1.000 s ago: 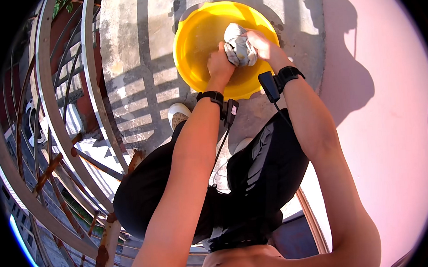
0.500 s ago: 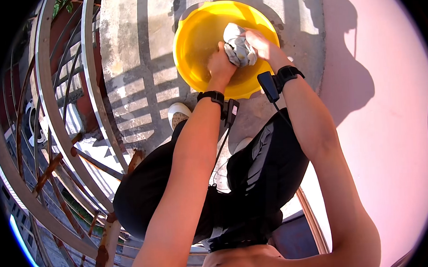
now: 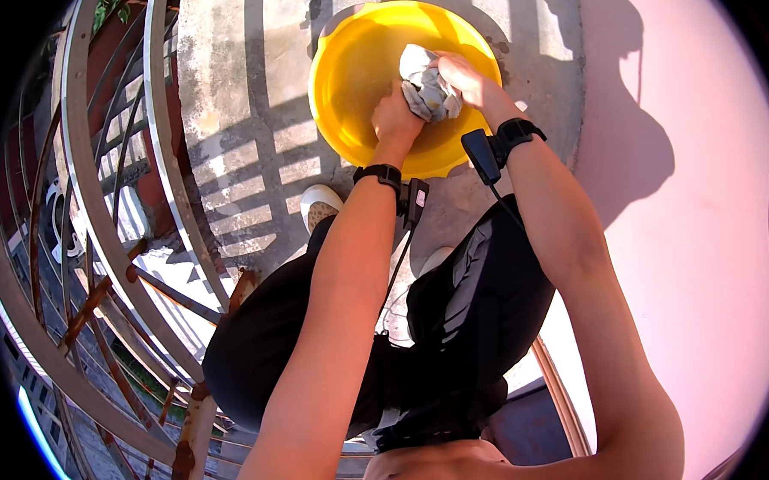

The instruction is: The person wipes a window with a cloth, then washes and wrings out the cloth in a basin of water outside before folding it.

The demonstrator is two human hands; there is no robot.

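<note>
Barely shifted; still holding bunched white cloth point(image 3: 428, 92) over yellow basin point(image 3: 333, 101) in closed left-hand grip point(image 3: 395, 118) and right-hand grip point(image 3: 468, 76). Seemingly unfinished.

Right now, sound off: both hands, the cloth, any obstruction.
Left hand gripping bunched cloth; right hand against it, grip unclear. Cloth within yellow basin's outline, water contact unclear. No obstruction visible between hands and cloth.

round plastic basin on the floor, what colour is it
Bright yellow: the round plastic basin, best seen in the head view.
</note>
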